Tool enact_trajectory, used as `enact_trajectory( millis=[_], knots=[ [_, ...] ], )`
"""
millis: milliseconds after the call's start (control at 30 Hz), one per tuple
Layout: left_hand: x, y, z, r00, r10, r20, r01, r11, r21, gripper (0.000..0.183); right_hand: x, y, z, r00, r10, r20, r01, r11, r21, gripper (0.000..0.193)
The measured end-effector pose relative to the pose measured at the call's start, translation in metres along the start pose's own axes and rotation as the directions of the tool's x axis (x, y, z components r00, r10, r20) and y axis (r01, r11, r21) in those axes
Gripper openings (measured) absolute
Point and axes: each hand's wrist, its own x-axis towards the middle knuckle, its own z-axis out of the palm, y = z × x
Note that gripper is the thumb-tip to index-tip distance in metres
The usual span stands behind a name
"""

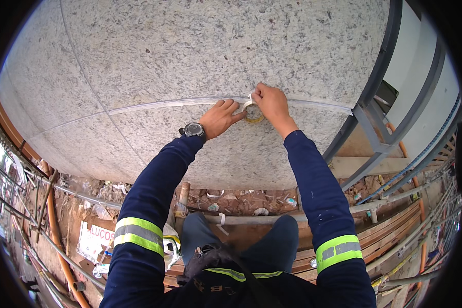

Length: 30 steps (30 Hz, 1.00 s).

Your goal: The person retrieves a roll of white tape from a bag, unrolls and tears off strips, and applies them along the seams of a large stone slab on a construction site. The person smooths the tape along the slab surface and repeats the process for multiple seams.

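A roll of masking tape [254,117] hangs against a speckled grey stone panel [215,56]. My right hand [273,107] is closed, its thumb and fingers pinching the tape at the top of the roll. My left hand [220,119] lies against the panel just left of the roll, its fingertips on the strip of tape [164,103] along the horizontal joint. Its thumb is spread toward the roll, so this hand is open. A dark watch [193,130] sits on my left wrist. The palm sides of both hands are hidden.
Dark metal framing [377,77] stands at the panel's right edge, beside a blue rope [421,154]. Below runs a scaffold pipe [262,219] over rubble [241,201]. Wooden planks [390,231] lie at my lower right; orange pipes [56,231] stand at left.
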Motion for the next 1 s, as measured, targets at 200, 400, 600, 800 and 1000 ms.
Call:
enact_trajectory(
  millis=[200, 400, 600, 800, 1000],
  knots=[
    [0.013, 0.004, -0.001, 0.997, -0.051, 0.065, 0.052, 0.999, -0.001, 0.033, 0.0, -0.006, -0.004, 1.0, 0.004, 0.024, -0.004, 1.0, 0.0, 0.017],
    [-0.003, 0.0, -0.033, 0.991, -0.025, -0.13, 0.024, 1.0, -0.008, 0.025, -0.001, -0.004, -0.009, 0.999, 0.0, 0.033, 0.0, 1.0, 0.008, 0.017],
    [-0.009, -0.006, -0.076, 0.995, 0.1, 0.026, -0.1, 0.995, -0.011, 0.022, -0.002, -0.002, -0.005, 0.999, -0.003, 0.051, 0.003, 1.0, 0.002, 0.017],
    [-0.039, -0.021, -0.093, 0.989, 0.117, 0.094, -0.116, 0.993, -0.025, 0.017, -0.002, -0.004, -0.005, 0.999, 0.005, 0.038, -0.006, 1.0, 0.017, 0.018],
    [-0.067, -0.025, -0.105, 0.983, 0.114, 0.141, -0.11, 0.993, -0.032, 0.018, -0.002, -0.003, -0.005, 0.999, 0.021, 0.047, -0.022, 1.0, 0.017, 0.019]
  ],
)
